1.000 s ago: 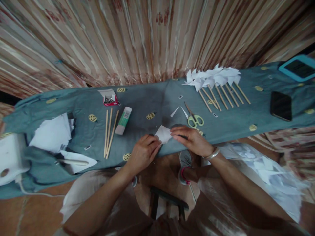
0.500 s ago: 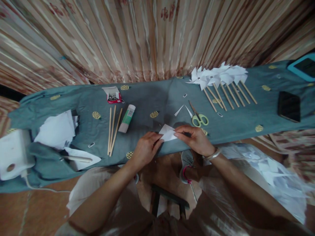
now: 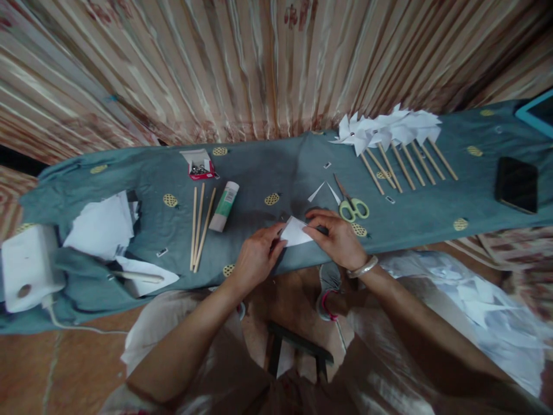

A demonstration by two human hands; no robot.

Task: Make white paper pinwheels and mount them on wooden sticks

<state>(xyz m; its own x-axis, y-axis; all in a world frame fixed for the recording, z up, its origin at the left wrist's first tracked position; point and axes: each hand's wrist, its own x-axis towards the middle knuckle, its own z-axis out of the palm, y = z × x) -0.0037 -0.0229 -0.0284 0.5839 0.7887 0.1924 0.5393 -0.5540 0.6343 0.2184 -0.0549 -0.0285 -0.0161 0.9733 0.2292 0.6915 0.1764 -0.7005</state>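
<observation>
A small folded sheet of white paper [image 3: 296, 232] is held low over the front edge of the cloth-covered table. My left hand [image 3: 259, 253] pinches its left side between thumb and fingers. On the opposite side my right hand [image 3: 339, 237], with a bracelet at the wrist, grips the paper's right corner. Just beyond the right hand lie green-handled scissors [image 3: 353, 208], blades apart. Two thin paper slivers [image 3: 317, 192] rest beside the blades. The fingers partly cover the paper's edges.
Wooden sticks [image 3: 197, 227], a glue stick [image 3: 224, 206] and a red box of metal pins [image 3: 201, 167] lie left of centre. Farther left are a paper stack [image 3: 101, 225] and a white device [image 3: 30, 268]. Several paper pinwheels [image 3: 389, 129] and a phone [image 3: 516, 184] lie right.
The paper, which showed overlapping layers before, now looks like one flatter folded shape. My right fingers have shifted along its right side. The view has moved slightly.
</observation>
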